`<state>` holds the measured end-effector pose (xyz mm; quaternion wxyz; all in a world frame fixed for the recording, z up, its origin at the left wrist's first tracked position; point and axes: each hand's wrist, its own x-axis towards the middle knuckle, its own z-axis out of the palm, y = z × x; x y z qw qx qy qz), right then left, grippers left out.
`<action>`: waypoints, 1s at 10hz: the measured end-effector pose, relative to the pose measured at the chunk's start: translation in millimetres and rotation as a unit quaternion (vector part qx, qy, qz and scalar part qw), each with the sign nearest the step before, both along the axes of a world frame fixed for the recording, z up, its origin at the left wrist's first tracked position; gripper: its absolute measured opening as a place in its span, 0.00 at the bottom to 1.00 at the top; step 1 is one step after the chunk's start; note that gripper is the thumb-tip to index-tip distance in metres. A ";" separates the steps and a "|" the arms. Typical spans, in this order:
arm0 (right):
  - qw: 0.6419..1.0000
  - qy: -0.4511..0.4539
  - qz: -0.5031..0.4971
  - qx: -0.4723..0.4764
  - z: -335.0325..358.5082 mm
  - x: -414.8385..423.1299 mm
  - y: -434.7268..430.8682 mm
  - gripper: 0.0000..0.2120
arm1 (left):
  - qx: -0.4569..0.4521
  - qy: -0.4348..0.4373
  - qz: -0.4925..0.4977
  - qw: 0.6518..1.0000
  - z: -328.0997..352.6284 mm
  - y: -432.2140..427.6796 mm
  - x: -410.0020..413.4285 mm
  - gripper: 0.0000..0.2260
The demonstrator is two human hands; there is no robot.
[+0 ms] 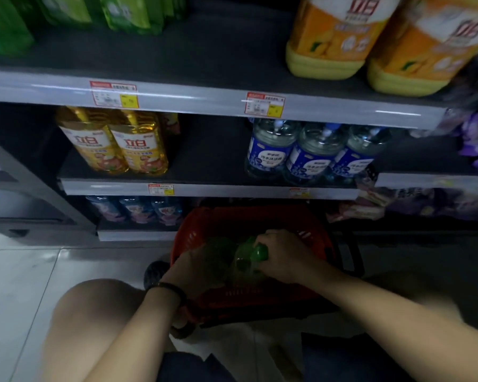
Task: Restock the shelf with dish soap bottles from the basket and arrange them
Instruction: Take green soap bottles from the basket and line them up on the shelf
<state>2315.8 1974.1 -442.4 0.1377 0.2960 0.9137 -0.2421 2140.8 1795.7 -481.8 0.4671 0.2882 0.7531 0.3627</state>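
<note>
A red basket [309,232] stands on the floor in front of the shelves. Green dish soap bottles lie inside it. My right hand [284,255] grips one green bottle [249,253] at its neck, just behind the green cap. My left hand [196,268] reaches into the basket and lies on another green bottle [218,250]; its fingers are hidden and blurred. The top shelf [204,97] carries green bottles [127,12] at the left, with a wide bare stretch beside them.
Two large orange jugs [340,37] stand at the top right. The middle shelf holds golden bottles [116,142] on the left and blue-labelled clear bottles [312,153] on the right. Pink-labelled bottles [138,210] sit low. My bare knee [94,312] is at lower left.
</note>
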 end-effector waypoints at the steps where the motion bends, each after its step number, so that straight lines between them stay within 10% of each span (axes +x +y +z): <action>1: 0.999 0.042 0.006 0.013 62.2 -0.2 -0.9 0.16 | 0.010 0.104 -0.065 0.992 7.2 -4.7 6.2 0.06; 3: 0.996 0.085 0.030 0.024 170.5 -4.8 -6.1 0.16 | 0.116 0.141 -0.124 0.975 67.9 10.1 15.8 0.40; 8: 0.912 0.394 -0.062 -0.101 267.8 -37.2 10.9 0.30 | 0.300 0.074 0.116 0.944 218.7 -7.6 13.2 0.23; 9: 0.922 0.357 -0.028 -0.146 262.5 -43.0 11.2 0.43 | 0.316 0.081 0.125 0.937 240.7 -11.4 -1.0 0.23; 10: 0.910 0.335 0.036 -0.243 252.6 -52.2 0.1 0.33 | 0.329 0.071 0.142 0.931 254.3 -14.7 -18.0 0.20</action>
